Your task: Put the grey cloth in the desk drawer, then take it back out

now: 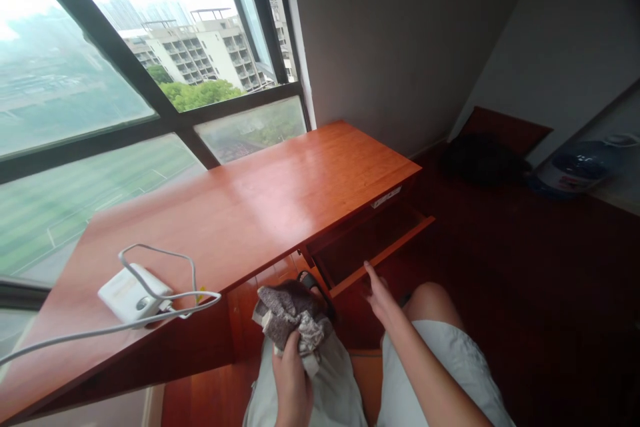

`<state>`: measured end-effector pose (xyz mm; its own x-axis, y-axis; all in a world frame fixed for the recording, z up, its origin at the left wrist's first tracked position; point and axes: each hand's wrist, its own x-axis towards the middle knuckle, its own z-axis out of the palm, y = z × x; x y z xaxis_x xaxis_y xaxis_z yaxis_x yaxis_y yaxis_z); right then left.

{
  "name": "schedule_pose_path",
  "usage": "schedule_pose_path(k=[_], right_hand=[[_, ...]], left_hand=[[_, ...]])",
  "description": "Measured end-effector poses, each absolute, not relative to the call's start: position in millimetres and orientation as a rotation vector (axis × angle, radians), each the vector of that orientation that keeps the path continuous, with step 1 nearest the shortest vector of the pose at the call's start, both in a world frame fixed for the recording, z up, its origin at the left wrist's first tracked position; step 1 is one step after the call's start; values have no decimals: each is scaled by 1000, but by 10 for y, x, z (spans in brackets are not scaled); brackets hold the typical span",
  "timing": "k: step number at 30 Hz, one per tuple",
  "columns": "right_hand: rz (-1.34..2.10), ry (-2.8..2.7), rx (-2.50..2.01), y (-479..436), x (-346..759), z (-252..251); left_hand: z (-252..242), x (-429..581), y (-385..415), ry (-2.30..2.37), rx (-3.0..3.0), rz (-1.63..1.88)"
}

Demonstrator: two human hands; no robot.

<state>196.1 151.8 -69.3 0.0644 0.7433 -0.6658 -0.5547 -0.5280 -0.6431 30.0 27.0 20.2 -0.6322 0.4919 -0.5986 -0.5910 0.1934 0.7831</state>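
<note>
My left hand [293, 373] is closed around a crumpled grey-and-white cloth [295, 320], held above my left thigh. The cloth bunches out past my thumb. At the desk's pulled-out drawer [383, 257], my right hand [377, 293] takes hold of the front edge. One finger reaches onto the top of that edge, while the others bend down in front of it, partly hidden. Inside, the drawer is dark and its contents are hard to make out. Above it stretches the reddish-brown wooden desk top [280, 193], with a glossy reflection.
A white box-shaped device [135, 293] with a grey cable [90, 339] lies on the desk's left end. Windows [180, 120] run along the far side. A large water bottle [580, 163] and a dark heap [485, 157] are on the floor at right.
</note>
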Motion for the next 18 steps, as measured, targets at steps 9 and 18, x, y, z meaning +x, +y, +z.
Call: schedule_pose_path(k=[9,18], right_hand=[[1646,-46,-1424,863,2442,-783],[1712,16,-1284,590,2612,-604]], left_hand=[[-307,665,482,1635,289,1353],[-711,912,730,1695,551,1330]])
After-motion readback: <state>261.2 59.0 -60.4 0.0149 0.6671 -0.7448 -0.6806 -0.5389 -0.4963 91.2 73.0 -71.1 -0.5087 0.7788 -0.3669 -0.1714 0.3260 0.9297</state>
